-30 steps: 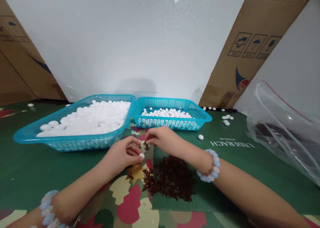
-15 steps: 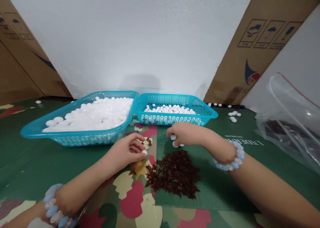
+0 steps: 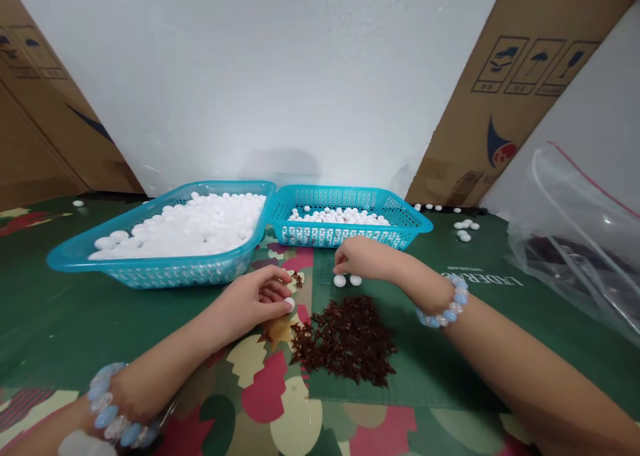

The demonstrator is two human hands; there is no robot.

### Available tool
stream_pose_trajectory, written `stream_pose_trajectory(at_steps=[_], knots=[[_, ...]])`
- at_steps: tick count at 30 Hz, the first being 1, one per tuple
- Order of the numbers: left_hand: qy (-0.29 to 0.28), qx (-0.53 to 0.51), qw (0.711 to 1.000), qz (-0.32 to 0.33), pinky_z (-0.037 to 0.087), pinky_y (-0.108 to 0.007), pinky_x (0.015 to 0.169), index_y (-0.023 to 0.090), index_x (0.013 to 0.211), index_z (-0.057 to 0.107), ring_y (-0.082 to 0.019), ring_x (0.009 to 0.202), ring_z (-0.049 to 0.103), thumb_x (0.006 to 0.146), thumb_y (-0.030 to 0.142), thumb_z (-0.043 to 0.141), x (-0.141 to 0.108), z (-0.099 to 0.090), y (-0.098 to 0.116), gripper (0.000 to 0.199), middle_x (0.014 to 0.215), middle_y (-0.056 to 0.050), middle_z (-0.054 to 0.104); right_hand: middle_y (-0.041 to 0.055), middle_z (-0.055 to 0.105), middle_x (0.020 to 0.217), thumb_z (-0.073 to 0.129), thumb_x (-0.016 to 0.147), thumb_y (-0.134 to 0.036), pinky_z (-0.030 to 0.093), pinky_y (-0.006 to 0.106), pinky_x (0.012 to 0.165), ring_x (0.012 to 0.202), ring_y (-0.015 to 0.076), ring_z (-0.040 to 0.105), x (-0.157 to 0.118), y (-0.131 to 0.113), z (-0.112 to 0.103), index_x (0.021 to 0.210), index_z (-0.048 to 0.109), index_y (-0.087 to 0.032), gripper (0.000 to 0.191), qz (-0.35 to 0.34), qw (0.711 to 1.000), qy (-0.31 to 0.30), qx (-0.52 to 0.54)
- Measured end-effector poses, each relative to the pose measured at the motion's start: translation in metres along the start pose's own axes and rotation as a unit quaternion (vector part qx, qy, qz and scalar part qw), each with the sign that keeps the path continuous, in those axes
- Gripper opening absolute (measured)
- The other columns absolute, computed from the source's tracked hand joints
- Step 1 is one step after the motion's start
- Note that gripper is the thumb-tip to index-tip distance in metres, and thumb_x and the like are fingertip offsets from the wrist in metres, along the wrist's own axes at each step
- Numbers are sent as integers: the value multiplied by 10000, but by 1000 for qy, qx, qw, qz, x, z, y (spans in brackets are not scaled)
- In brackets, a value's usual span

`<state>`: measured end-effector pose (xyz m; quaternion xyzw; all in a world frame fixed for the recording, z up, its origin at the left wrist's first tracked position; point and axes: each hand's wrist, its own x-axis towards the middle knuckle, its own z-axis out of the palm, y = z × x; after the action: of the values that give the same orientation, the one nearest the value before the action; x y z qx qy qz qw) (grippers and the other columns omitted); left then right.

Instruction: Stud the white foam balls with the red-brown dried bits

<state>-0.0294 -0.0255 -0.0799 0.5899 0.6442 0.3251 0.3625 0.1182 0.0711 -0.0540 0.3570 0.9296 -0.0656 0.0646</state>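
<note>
While a turquoise plastic basket (image 3: 175, 273) of small white balls (image 3: 200, 226) stands far left, the left hand (image 3: 257, 296) pinches one white ball (image 3: 290, 303). Rightward lies a heap of dark brown star-shaped pieces (image 3: 345, 341); beyond it, the right hand (image 3: 367, 257) bends over two loose balls (image 3: 340, 281), its grip hidden. Light fingertip pinches should prevent rolling.

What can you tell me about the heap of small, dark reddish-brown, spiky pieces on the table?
The heap is a loose, low mound of many small, pointed, slightly shiny pieces; they look like plastic, but the material cannot be told for sure. It lies mostly on the dark green part of the printed table covering, its left edge reaching over the multicoloured pattern. Neither the left hand nor the right hand visibly touches it.
</note>
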Motion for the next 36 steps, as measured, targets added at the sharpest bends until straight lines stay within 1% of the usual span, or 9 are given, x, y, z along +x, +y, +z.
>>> stream_pose_trajectory(at_steps=[6,9,13,18,24,27,31,33,36], knots=[[-2,-6,1000,-4,417,-248,594,163,645,502,-142,615,510,527,261,545,-1,0,4,159,617,5,521,87,592,761,437,623,-80,334,197,517,686,156,515,-1,1,2,737,586,-94,188,7,999,39,14],[24,-15,999,-15,410,-231,583,174,660,509,-152,646,520,530,280,542,-4,-5,10,171,653,-2,552,85,583,765,429,622,-68,337,204,530,694,159,508,-3,3,2,750,571,-101,194,4,998,64,21],[64,78,995,-10,379,-200,473,188,611,530,-142,541,512,517,321,532,-20,-14,18,163,555,10,555,88,565,800,399,663,-90,345,220,546,688,154,498,-6,5,-4,850,528,-98,227,-8,994,98,39],[-16,187,982,-2,358,-192,437,200,616,572,-124,475,477,515,208,523,-41,-10,14,113,544,16,511,30,551,816,382,702,-124,367,174,562,670,92,486,-19,-5,-17,841,540,-151,212,-92,988,81,98],[28,238,969,54,334,-190,447,193,567,563,-124,494,467,571,183,448,-35,-5,-1,115,566,4,514,30,545,789,427,663,-83,382,170,558,663,79,487,-32,-22,-21,821,542,-124,199,-190,963,62,179],[57,218,973,42,335,-194,454,195,540,545,-132,505,469,560,192,455,-32,-6,-4,92,547,10,523,30,551,783,438,676,-112,385,170,575,680,79,488,-34,-29,-18,811,544,-122,172,-230,951,45,201],[55,167,984,27,344,-201,467,194,541,531,-135,532,465,553,216,476,-35,-5,-1,60,566,17,524,41,557,768,451,676,-115,389,164,591,658,70,497,-33,-37,-12,820,536,-90,169,-280,928,15,244],[66,102,993,12,350,-200,473,189,549,515,-124,528,459,569,236,475,-39,-4,4,65,544,26,510,34,558,724,463,669,-108,386,160,582,626,61,488,-32,-40,-9,820,531,-79,168,-281,920,27,273],[130,-54,990,-2,369,-185,479,181,537,479,-100,523,465,551,246,510,-45,-3,12,73,525,42,494,4,536,667,459,670,-119,387,151,536,549,38,460,-31,-46,-4,793,521,-95,139,-286,886,43,363]])
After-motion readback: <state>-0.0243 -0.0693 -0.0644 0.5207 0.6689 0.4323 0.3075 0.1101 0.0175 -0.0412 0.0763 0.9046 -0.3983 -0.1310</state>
